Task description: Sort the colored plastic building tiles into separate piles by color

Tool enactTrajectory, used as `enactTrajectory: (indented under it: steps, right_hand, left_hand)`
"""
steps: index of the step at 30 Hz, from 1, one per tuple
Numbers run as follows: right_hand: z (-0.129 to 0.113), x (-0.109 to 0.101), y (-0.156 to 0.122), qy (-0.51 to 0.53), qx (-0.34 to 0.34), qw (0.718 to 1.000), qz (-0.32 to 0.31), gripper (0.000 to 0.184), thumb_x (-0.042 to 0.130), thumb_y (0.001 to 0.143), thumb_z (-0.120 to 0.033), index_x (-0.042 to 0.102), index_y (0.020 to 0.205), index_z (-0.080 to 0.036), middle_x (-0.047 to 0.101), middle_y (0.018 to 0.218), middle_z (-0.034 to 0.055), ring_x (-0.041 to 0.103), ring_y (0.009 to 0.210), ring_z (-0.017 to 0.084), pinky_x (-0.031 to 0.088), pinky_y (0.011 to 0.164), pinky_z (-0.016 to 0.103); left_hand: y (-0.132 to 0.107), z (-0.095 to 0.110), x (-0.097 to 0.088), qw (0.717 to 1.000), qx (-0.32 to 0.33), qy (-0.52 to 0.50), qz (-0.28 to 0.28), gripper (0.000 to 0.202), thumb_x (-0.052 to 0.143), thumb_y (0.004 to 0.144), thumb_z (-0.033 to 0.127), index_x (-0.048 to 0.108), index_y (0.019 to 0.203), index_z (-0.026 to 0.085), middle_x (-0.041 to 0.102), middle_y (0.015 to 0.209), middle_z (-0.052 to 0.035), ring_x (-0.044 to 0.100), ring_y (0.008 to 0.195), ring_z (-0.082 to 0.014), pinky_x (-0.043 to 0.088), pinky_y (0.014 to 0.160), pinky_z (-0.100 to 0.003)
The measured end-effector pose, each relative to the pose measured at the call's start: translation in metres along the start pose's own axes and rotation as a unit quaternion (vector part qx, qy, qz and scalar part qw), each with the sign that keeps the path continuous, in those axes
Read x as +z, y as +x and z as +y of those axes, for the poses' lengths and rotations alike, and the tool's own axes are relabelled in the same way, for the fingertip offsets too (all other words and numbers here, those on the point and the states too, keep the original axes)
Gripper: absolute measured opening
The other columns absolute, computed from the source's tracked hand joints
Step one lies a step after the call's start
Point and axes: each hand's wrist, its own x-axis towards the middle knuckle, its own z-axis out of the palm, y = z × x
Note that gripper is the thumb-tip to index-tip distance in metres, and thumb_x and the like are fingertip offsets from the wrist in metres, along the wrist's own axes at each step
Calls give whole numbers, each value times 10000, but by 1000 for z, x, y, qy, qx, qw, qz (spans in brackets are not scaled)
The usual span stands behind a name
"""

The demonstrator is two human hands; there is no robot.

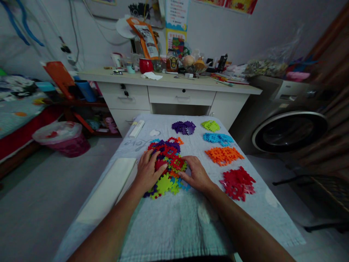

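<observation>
A mixed heap of plastic interlocking pieces (165,185) in red, purple, lime, orange and blue lies on the cloth-covered table (174,225). My left hand (148,169) rests on the heap's left side, fingers spread. At the heap's right edge is my right hand (196,173), thumb and fingers apart, fingertips touching red and lime pieces. Neither hand visibly grips a piece. Sorted by colour, other piles lie beyond and to the right: purple pieces (183,127), lime pieces (211,126), blue pieces (218,138), orange pieces (224,155) and red pieces (237,183).
A long whitish board (107,189) lies along the table's left side, with a small white box (137,128) farther back. Behind stands a white desk (180,96) crowded with items. A washing machine (286,120) is at right, a pink bin (64,140) at left.
</observation>
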Motion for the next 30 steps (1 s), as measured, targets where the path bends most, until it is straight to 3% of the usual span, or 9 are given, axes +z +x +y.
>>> enactTrajectory:
  steps: [4, 16, 21, 30]
  right_hand:
    - [2, 4, 0, -16, 17, 1000, 6, 557, 604, 878, -450, 485, 1341, -166, 602, 1246, 161, 530, 1129, 297, 430, 978, 473]
    - [3, 2, 1, -23, 16, 999, 35, 447, 621, 850, -338, 549, 1264, -185, 614, 1205, 129, 532, 1110, 273, 426, 979, 447]
    - [-2, -5, 0, -26, 16, 996, 84, 436, 642, 810, -298, 577, 1225, -181, 540, 1196, 140, 498, 1125, 275, 436, 983, 445]
    - [-4, -25, -1, -35, 41, 995, 89, 441, 634, 788, -260, 581, 1221, -198, 543, 1077, 102, 525, 1027, 256, 462, 930, 424]
  left_hand:
    - [4, 2, 0, 1000, 2, -6, 16, 525, 501, 887, 521, 532, 1303, 203, 492, 1368, -142, 439, 1314, -316, 344, 1124, -528]
    - [7, 0, 6, 1000, 9, 0, 30, 502, 505, 891, 493, 535, 1285, 183, 509, 1341, -145, 459, 1290, -310, 365, 1113, -506]
    - [8, 1, 6, 999, 9, -3, 32, 495, 510, 886, 491, 543, 1278, 192, 515, 1333, -141, 471, 1277, -309, 375, 1103, -509]
    - [7, 0, 6, 999, 8, -6, 35, 509, 497, 887, 500, 550, 1275, 175, 522, 1325, -154, 473, 1270, -318, 376, 1098, -512]
